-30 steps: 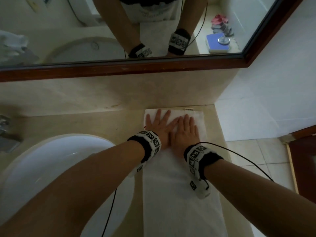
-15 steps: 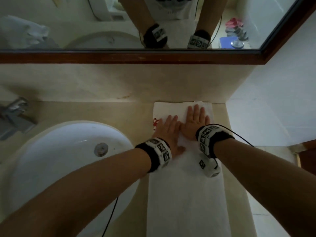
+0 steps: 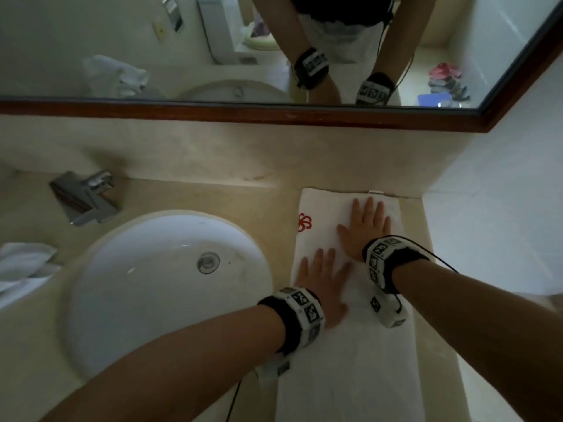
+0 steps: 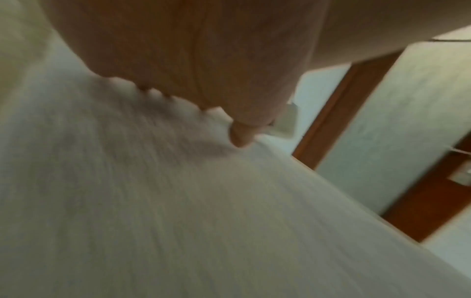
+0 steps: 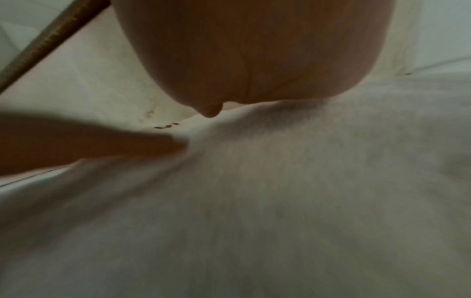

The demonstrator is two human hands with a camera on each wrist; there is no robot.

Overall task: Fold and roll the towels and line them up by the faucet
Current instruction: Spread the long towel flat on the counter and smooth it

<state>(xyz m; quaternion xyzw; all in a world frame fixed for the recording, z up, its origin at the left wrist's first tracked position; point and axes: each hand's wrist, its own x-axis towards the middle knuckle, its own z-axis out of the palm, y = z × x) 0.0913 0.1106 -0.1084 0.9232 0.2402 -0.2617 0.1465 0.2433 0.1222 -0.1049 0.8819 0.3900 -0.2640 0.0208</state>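
Note:
A long white towel (image 3: 350, 360) folded into a narrow strip lies on the beige counter right of the sink, its far end at the back wall, a red emblem (image 3: 304, 222) near that end. My left hand (image 3: 320, 278) presses flat on the towel's middle, fingers straight. My right hand (image 3: 367, 223) lies flat farther back, near the far end. Both wrist views show a palm (image 4: 203, 60) (image 5: 254, 50) pressed on white terry cloth (image 4: 178, 201) (image 5: 254, 201). The chrome faucet (image 3: 85, 196) stands at the back left of the basin.
The white round sink basin (image 3: 137, 284) fills the counter's left middle. A crumpled white towel (image 3: 21, 266) lies at the far left edge. A wood-framed mirror (image 3: 243, 112) runs above the backsplash. The counter ends just right of the towel, beside a tiled wall (image 3: 502, 223).
The hands were side by side a second ago. The left hand has slid back toward me and the right hand has slid forward toward the wall, uncovering the red emblem. My view shifted left.

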